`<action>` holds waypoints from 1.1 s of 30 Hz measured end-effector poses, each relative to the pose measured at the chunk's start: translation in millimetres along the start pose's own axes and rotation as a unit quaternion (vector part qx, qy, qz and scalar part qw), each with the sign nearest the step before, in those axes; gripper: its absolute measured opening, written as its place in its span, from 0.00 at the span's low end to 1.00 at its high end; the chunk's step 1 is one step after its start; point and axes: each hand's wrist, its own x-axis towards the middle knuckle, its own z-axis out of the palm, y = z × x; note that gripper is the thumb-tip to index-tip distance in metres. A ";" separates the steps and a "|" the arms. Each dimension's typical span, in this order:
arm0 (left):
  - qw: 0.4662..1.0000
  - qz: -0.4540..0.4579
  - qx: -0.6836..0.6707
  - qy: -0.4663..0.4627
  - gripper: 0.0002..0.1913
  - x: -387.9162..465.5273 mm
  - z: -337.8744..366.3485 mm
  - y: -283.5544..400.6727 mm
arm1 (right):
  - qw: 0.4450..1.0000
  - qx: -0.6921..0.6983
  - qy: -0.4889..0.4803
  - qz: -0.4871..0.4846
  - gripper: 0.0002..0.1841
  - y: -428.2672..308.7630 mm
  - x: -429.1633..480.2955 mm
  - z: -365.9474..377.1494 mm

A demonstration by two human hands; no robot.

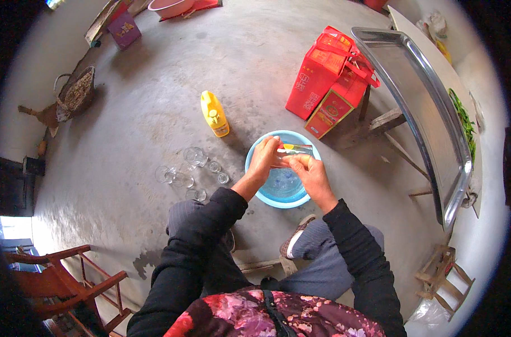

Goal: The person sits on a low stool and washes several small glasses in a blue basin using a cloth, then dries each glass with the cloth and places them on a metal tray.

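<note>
Above a light blue plastic basin [282, 204] of water, my left hand [262, 158] and my right hand [309, 170] both grip a clear packet with a coloured printed part [297, 148]. The fingers of both hands are bent round it, and part of it is hidden behind them. To the left of the basin, several clear drinking glasses [195, 156] lie or stand on the concrete floor. A yellow plastic jug-shaped bottle [215, 114] with a handle and cap stands behind the glasses.
Red carton boxes [318, 76] stand at the back right beside a wooden-legged stand and a large metal tray [424, 105]. A small wooden stool [439, 271] is at the lower right, a reddish wooden chair [87, 290] at the lower left. A basket [76, 94] sits by the left wall.
</note>
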 end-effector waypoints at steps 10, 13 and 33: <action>0.984 0.103 0.128 0.062 0.15 2.6 -1.1 7.2 | 0.995 0.098 -0.023 -0.006 0.14 -9.3 1.4 12.2; 0.997 -0.056 0.034 0.043 0.17 8.8 -4.8 18.0 | 0.991 -0.095 -0.033 -0.092 0.12 -7.6 -3.5 9.8; 0.887 0.164 0.425 -0.077 0.23 -17.7 7.3 47.8 | 0.989 0.138 0.041 0.030 0.24 3.9 9.3 -6.3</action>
